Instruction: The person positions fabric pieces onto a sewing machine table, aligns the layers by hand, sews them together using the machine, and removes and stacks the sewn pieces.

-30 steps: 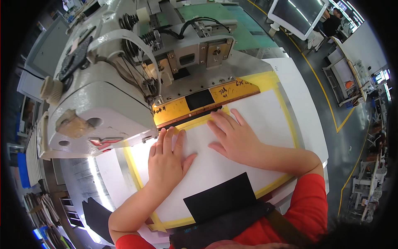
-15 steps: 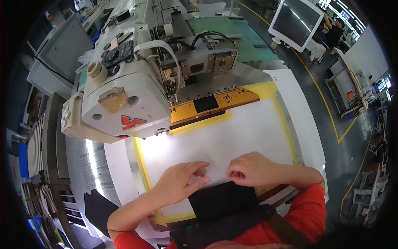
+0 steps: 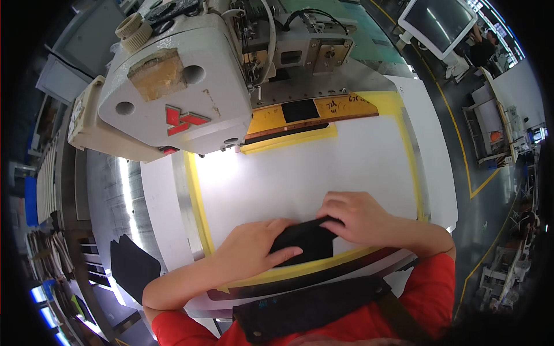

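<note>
On the white sheet with yellow taped edges (image 3: 277,179), near its front border, is a black fabric piece (image 3: 309,245). My left hand (image 3: 245,245) is closed on its left end, with the thumb laid over the top. At the upper right corner, my right hand (image 3: 358,216) pinches the piece between thumb and curled fingers. The fabric's top edge runs between both hands, and the left fingertips are partly hidden behind it.
A large white sewing machine head (image 3: 179,92) overhangs the far left of the sheet. Behind the sheet lies a yellow clamp plate (image 3: 346,108). More black fabric pieces (image 3: 134,265) rest at the left. A monitor (image 3: 437,23) stands far right.
Both hands, empty above the sheet before, have taken hold of the black fabric piece. It has moved away from my body onto the sheet. The view has shifted, with the machine head appearing higher.
</note>
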`<state>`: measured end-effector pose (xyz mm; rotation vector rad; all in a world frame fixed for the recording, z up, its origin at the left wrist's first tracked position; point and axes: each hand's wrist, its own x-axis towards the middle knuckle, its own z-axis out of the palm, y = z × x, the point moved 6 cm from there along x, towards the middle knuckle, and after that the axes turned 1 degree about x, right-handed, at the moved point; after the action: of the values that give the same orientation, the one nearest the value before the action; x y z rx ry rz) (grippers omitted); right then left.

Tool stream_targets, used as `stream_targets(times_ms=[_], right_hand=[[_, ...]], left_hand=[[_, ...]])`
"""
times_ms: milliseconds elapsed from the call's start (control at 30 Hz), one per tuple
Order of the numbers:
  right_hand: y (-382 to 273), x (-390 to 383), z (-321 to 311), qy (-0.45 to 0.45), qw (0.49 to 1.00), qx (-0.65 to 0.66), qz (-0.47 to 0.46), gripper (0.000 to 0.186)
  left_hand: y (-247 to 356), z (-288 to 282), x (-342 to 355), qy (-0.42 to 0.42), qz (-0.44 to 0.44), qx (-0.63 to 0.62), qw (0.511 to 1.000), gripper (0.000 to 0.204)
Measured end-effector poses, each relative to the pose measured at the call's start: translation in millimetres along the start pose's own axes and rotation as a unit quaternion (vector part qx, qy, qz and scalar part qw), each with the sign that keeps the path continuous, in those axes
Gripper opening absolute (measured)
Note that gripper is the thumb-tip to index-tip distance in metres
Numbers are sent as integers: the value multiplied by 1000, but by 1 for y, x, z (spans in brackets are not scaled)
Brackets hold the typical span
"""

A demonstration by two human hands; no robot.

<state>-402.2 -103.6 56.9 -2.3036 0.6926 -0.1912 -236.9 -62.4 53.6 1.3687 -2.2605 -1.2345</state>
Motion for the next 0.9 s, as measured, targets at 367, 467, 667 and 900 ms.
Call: stream_targets(times_ms=[367,467,667,900], right_hand=[[40,71,-22,-34,996,27,73,28],[41,82,-21,-134,988,19,77,27],[41,106,-25,31,998,25,39,15],[53,141,-33,156,978,-123,58,22]], left_hand=[[-32,-45,37,145,-105,-73,981,22],[-45,-51,40,99,-111,-65,987,21],[-53,-50,35,280,-22,115,953,26],[-23,-43,30,360,153,282,876,38]])
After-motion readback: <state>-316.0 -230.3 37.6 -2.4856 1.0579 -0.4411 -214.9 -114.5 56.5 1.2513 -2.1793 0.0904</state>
